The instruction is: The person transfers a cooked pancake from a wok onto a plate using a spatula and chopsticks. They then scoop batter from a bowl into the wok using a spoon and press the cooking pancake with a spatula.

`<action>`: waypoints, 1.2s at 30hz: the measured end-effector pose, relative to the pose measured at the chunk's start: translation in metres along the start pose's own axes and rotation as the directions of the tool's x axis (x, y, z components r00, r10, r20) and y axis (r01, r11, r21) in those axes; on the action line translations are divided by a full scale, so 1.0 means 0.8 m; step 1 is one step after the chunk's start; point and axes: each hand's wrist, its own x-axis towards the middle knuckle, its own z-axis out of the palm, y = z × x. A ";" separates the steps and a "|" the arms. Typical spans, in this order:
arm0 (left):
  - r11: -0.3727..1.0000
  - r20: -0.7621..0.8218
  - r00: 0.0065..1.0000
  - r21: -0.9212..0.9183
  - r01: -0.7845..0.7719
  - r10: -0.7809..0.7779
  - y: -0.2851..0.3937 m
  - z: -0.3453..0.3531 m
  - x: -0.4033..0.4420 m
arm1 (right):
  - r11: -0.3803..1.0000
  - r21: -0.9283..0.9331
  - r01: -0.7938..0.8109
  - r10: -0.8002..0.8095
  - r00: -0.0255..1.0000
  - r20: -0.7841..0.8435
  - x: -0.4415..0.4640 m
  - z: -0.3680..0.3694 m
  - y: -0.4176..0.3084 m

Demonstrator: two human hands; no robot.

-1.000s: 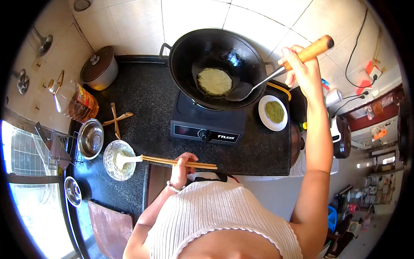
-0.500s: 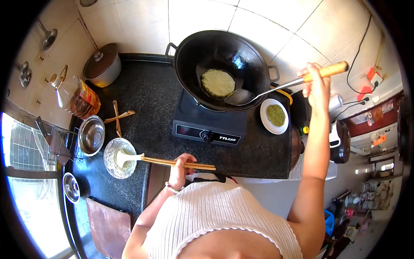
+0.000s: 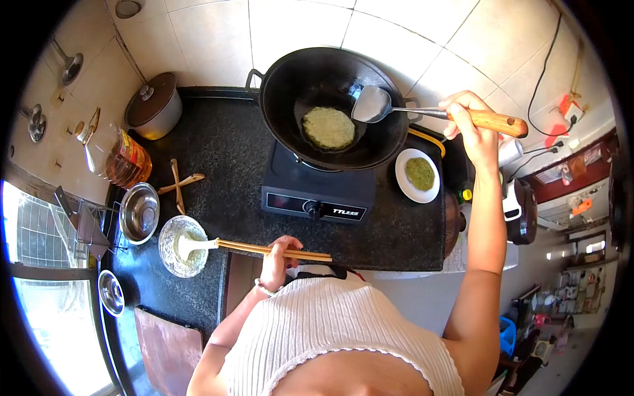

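My right hand [image 3: 472,124] grips the wooden handle of a wok spatula [image 3: 372,104]. Its metal blade is over the right side of the black wok [image 3: 284,86], to the right of a pale green pancake [image 3: 329,128] lying at the bottom. My left hand [image 3: 276,262] is closed around a pair of chopsticks [image 3: 307,255] in front of the stove. The chopsticks' far ends meet the handle of a white spoon [image 3: 191,245], which rests in a bowl of batter [image 3: 170,231]. A white plate [image 3: 417,195] to the wok's right carries another green pancake [image 3: 421,173].
The wok sits on a black cooktop [image 3: 319,191]. Leftward stand a lidded pot [image 3: 162,115], an oil bottle [image 3: 125,158], crossed wooden sticks [image 3: 177,185] and metal bowls [image 3: 139,212]. A cutting board [image 3: 168,350] is near the window. A wok handle [image 3: 253,82] juts out at left.
The spatula has lifted from beside the pancake, up and towards the wok's right side, and its blade has turned. My left hand and the chopsticks have stayed nearly still.
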 end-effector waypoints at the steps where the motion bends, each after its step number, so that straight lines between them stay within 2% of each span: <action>1: 1.000 -0.004 1.000 -0.001 -0.005 0.005 0.000 0.000 0.000 | 1.000 0.002 0.012 -0.012 1.000 0.005 0.000 0.001 -0.002; 12: 1.000 -0.022 1.000 -0.008 -0.017 0.017 0.007 0.006 -0.006 | 0.995 -0.018 0.103 -0.099 0.985 0.145 -0.002 -0.004 -0.021; 27: 0.999 -0.035 0.999 0.000 -0.035 0.035 0.000 0.002 -0.003 | 0.990 -0.019 0.143 -0.137 0.976 0.168 -0.010 0.002 -0.037; 34: 1.000 -0.006 1.000 -0.003 -0.021 0.021 -0.002 0.001 -0.003 | 0.982 0.009 -0.191 0.191 0.982 0.011 0.012 0.011 -0.033; 36: 1.000 -0.015 1.000 -0.023 -0.013 0.013 -0.001 0.004 -0.003 | 0.972 0.071 -0.225 0.225 0.974 -0.002 0.026 0.018 -0.026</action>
